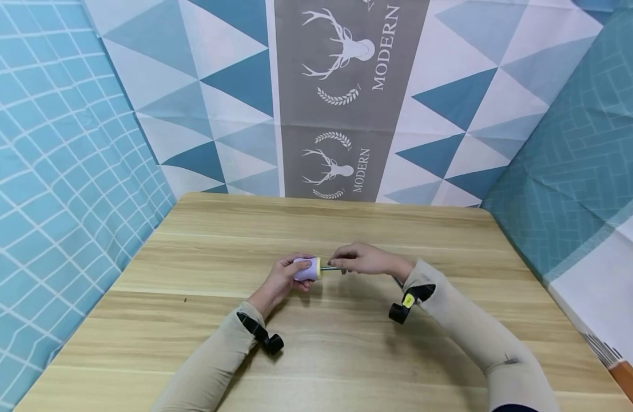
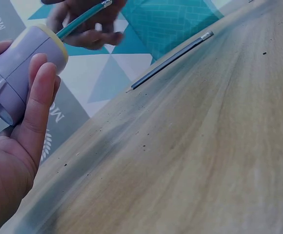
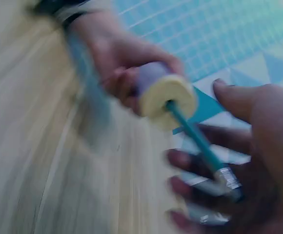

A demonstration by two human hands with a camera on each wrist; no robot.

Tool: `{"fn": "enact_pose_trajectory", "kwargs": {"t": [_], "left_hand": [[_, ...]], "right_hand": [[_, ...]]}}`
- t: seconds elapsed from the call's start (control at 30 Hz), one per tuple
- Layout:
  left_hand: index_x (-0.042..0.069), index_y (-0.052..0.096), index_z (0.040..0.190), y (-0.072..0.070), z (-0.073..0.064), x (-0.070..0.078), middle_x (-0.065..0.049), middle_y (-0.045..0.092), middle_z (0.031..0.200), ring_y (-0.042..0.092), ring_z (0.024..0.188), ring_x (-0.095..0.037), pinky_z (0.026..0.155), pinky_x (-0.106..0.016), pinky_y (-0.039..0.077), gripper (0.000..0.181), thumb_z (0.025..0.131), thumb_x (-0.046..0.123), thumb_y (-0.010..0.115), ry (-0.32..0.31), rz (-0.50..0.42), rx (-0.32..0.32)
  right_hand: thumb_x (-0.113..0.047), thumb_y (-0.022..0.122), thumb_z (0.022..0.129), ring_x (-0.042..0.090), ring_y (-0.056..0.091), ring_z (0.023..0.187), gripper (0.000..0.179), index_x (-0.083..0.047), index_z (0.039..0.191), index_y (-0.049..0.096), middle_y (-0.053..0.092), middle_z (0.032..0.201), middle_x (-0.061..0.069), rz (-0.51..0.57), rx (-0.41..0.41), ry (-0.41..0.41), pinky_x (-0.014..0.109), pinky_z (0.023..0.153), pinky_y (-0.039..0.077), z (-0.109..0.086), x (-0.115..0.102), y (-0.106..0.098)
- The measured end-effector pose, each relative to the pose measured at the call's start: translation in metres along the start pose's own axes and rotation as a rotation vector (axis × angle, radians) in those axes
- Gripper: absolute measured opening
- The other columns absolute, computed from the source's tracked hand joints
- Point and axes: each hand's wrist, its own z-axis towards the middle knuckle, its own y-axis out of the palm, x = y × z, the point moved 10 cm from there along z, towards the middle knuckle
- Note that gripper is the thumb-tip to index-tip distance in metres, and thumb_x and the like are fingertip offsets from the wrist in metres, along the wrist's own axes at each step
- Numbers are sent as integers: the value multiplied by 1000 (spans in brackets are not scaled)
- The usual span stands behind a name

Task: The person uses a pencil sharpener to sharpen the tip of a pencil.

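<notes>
My left hand point(image 1: 282, 278) grips a lilac pencil sharpener point(image 1: 303, 273) with a cream-yellow end, thumb on top of its barrel. Out of the hole in that end sticks a green pencil point(image 3: 194, 134), its metal-capped back end pointing to the right; the tip is hidden inside. Around the pencil's free end is my right hand point(image 1: 366, 260). In the right wrist view its thumb stands off from the pencil and the spread, slightly bent fingers lie behind it, not closed round it.
A second, dark pencil point(image 2: 173, 59) lies on the wooden table point(image 1: 316, 366), mostly behind my right wrist in the head view. Small dark specks dot the tabletop. Patterned cloths hang at the back point(image 1: 234, 114) and along both sides.
</notes>
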Motion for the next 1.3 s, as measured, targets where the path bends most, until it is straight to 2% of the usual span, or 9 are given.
{"fn": "enact_pose_trajectory", "kwargs": {"t": [0.13, 0.2, 0.27, 0.4, 0.57, 0.73, 0.87, 1.13, 1.3], "left_hand": [[21, 76, 93, -1, 0, -2, -16, 62, 83, 63, 52, -14, 47, -24, 57, 24, 91, 4, 60, -6, -5, 7], [21, 76, 92, -1, 0, -4, -16, 62, 83, 63, 52, -14, 47, -23, 57, 24, 92, 3, 59, -11, -10, 10], [20, 75, 92, -1, 0, -4, -16, 61, 83, 62, 52, -14, 47, -23, 57, 24, 92, 3, 58, -15, -17, 13], [19, 75, 94, -1, -1, -2, -16, 61, 82, 62, 51, -14, 46, -23, 57, 23, 92, 4, 59, -4, -15, 8], [20, 76, 93, -1, 0, -3, -16, 62, 82, 61, 50, -14, 46, -23, 57, 22, 91, 5, 60, -16, 3, 14], [20, 76, 93, -3, 1, -5, -17, 60, 82, 60, 49, -14, 45, -23, 56, 19, 90, 7, 61, -33, 8, 49], [18, 75, 94, -4, 1, -5, -17, 59, 83, 60, 48, -14, 44, -22, 55, 17, 90, 9, 62, -36, -1, 62], [18, 75, 95, -6, 0, -8, -19, 57, 88, 61, 49, -14, 45, -22, 56, 18, 92, 8, 60, -51, -17, 56], [18, 75, 95, -4, 0, -7, -19, 57, 90, 60, 50, -14, 45, -22, 55, 18, 91, 8, 60, -57, -16, 53]], "right_hand": [[-28, 66, 96, 17, 62, 79, 30, -7, 117, 67, 67, 95, 4, -499, 207, -331, 31, 66, 56, -15, -33, 4], [-28, 72, 92, 15, 61, 76, 30, -8, 114, 66, 66, 92, 2, -745, 327, -475, 30, 62, 56, -25, -45, 12], [-26, 74, 89, 14, 60, 71, 27, -10, 109, 65, 63, 87, 0, -925, 432, -585, 27, 56, 55, -33, -50, 20], [-21, 63, 98, 12, 56, 61, 9, -12, 100, 65, 58, 76, -1, -1122, 572, -728, 23, 44, 48, -40, -55, 31], [-10, 36, 108, 11, 52, 55, 29, -12, 92, 61, 60, 74, -2, -1233, 597, -814, 20, 41, 41, -39, -56, 39], [-6, 60, 93, 9, 47, 50, 6, -9, 88, 59, 59, 67, -3, -1145, 509, -813, 19, 40, 38, -32, -57, 37], [-8, 76, 84, 8, 46, 46, 20, -9, 83, 55, 54, 61, -3, -975, 433, -787, 19, 40, 38, -26, -59, 31], [-6, 68, 93, -1, 35, 49, 20, -10, 82, 52, 46, 59, -7, -476, 201, -553, 14, 44, 30, -7, -47, 18], [-8, 67, 95, -3, 32, 51, 25, -11, 77, 50, 42, 61, -10, -248, 137, -412, 16, 45, 30, 2, -34, 14]]}}
